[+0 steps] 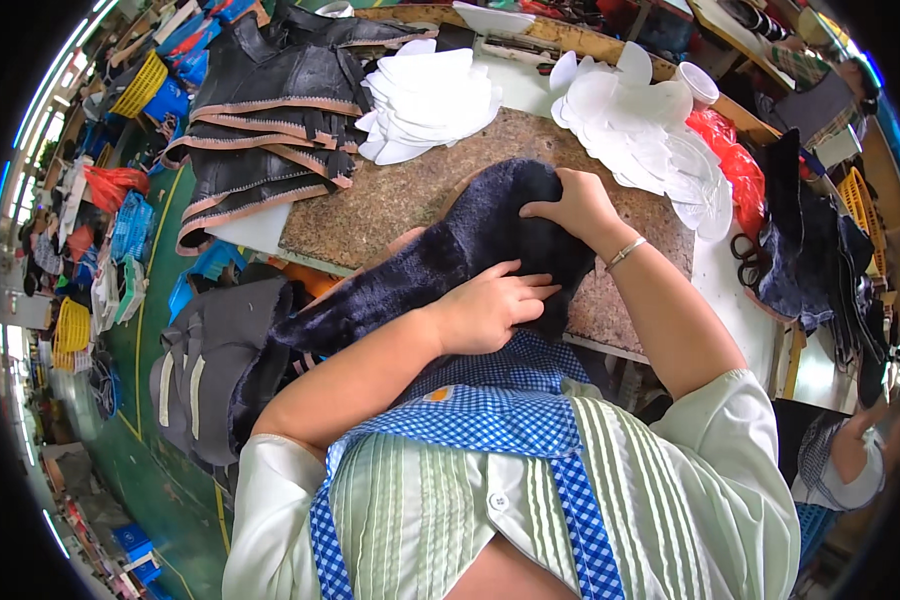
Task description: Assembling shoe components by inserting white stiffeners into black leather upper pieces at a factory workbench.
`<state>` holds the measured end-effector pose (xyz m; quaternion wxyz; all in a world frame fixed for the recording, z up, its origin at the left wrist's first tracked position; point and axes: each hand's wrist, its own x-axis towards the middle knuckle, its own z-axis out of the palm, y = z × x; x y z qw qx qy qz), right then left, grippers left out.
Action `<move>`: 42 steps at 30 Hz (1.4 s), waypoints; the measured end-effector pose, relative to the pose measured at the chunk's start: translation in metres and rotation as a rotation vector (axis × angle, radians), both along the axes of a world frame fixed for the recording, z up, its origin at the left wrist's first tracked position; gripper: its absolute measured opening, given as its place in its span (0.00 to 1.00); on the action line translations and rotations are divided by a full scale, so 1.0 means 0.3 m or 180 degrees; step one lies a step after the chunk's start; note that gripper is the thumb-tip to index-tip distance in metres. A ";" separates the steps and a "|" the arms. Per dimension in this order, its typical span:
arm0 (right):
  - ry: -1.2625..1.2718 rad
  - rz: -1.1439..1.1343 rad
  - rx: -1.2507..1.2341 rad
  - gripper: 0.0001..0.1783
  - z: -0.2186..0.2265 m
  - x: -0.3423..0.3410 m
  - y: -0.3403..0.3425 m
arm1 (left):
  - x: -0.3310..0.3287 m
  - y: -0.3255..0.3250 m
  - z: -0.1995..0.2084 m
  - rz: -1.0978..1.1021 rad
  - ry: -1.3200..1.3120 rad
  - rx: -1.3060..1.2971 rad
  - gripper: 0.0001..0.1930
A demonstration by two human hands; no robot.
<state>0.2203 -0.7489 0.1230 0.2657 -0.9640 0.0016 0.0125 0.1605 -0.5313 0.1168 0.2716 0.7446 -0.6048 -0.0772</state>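
Observation:
A dark navy fleece boot lining piece (390,280) lies slantwise in front of me, its wide rounded end raised over the speckled board (370,220). My right hand (580,207) grips its far right edge, thumb on the fleece and the other fingers mostly hidden behind it. Lower down, my left hand (495,305) rests on the piece with fingers spread over the pile. The narrow end of the lining reaches left, past my left forearm.
Black leather pieces with tan edges (270,75) are heaped at far left. Two piles of white cut shapes, one left (430,100) and one right (640,120), lie behind the board. Scissors (745,260) and dark fleece pieces (805,260) are at right; grey padded pieces (210,350) hang at left.

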 end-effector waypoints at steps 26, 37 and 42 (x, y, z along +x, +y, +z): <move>-0.1696 0.0493 0.0096 0.13 -0.038 -0.116 0.096 | 0.048 0.193 0.020 0.3337 -0.0146 -0.0127 0.24; -0.1930 -0.0246 -0.0416 0.23 -0.052 -0.077 0.133 | -0.031 0.196 0.037 0.2902 -0.0978 0.0467 0.16; -0.1090 0.1728 -0.0387 0.31 -0.030 -0.108 0.147 | -0.134 0.176 -0.046 0.1275 -0.0955 0.0462 0.27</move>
